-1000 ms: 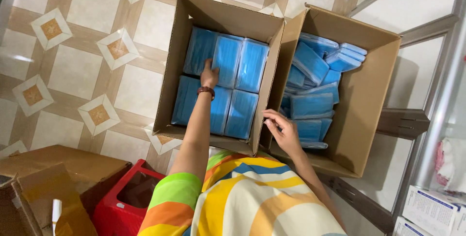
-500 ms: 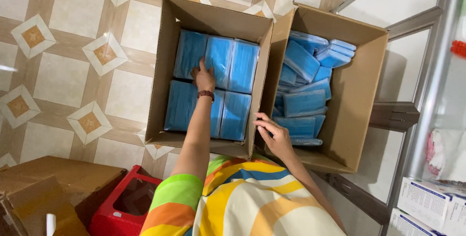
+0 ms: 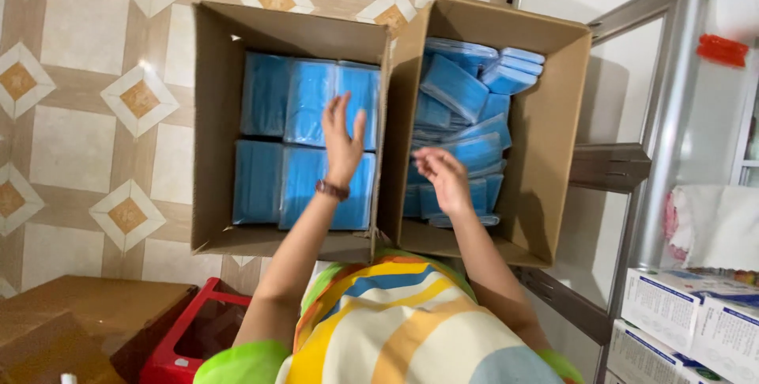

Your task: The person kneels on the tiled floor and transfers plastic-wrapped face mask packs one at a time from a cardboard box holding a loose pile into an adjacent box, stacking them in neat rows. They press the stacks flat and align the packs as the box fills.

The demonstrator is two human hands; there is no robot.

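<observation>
Lifting off blue packs [image 3: 304, 92]: left hand [image 3: 341, 141] (empty)

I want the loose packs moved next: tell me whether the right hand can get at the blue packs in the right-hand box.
Probably yes. The right hand is empty and hovers over the open right box, just above the loose blue packs. Nothing covers them, and the flaps stand clear.

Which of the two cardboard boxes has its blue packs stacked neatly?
The left box: packs lie flat in tidy rows. The right box holds a loose, tilted pile.
</observation>
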